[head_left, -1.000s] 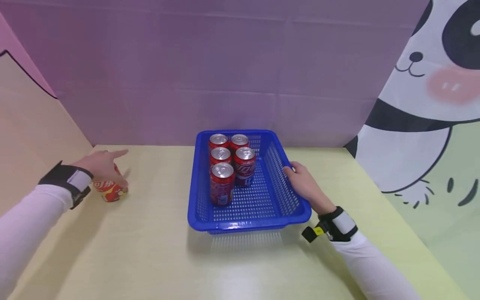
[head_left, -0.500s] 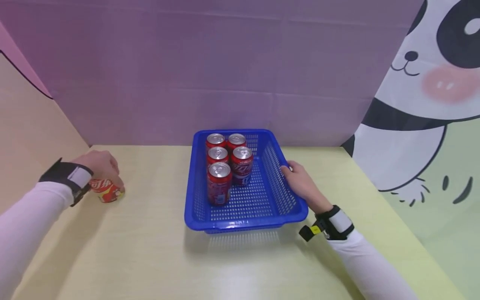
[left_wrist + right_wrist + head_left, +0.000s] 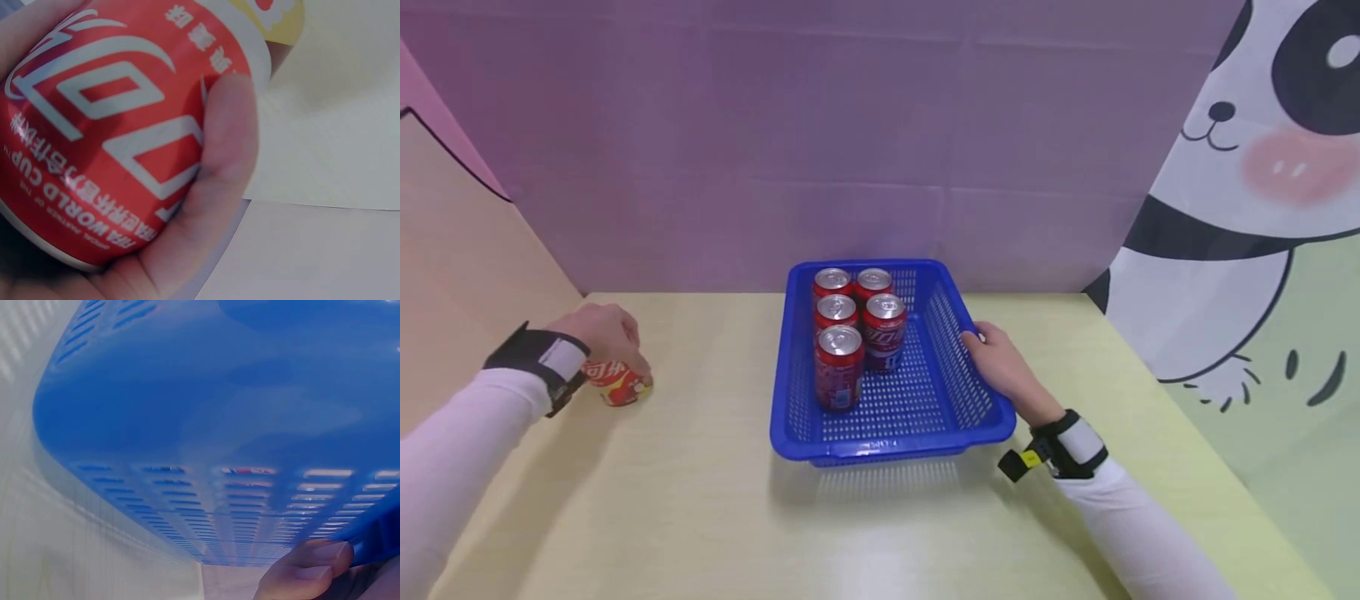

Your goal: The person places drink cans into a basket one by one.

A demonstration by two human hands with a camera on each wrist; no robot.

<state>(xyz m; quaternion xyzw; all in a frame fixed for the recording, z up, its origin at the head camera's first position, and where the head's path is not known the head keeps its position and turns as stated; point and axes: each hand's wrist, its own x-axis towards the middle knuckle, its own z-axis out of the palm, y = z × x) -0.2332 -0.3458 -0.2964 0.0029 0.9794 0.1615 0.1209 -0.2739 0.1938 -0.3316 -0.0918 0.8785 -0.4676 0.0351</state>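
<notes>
At the left of the table, my left hand [image 3: 602, 333] reaches over a red drink can [image 3: 612, 375] with white lettering. Its thumb and fingers wrap the can [image 3: 125, 119] in the left wrist view; past the can's pale rim shows a yellow patch with red and white [image 3: 275, 15]. My right hand [image 3: 1009, 371] grips the right rim of a blue plastic basket [image 3: 925, 421], its fingertips [image 3: 312, 569] curled at the edge in the right wrist view. Several red drink cans [image 3: 839, 367] stand upright on the basket's left side, silver tops up.
The pale table [image 3: 700, 500] runs back to a purple wall covering [image 3: 865, 150]. A panda-patterned wall panel [image 3: 1240, 208] bounds the right, a beige panel [image 3: 460, 250] the left. A shadow lies under the basket's near edge.
My left forefinger, stretched out one second ago, has folded down beside the can. The can stays in about the same place. My right hand and the basket hold their position.
</notes>
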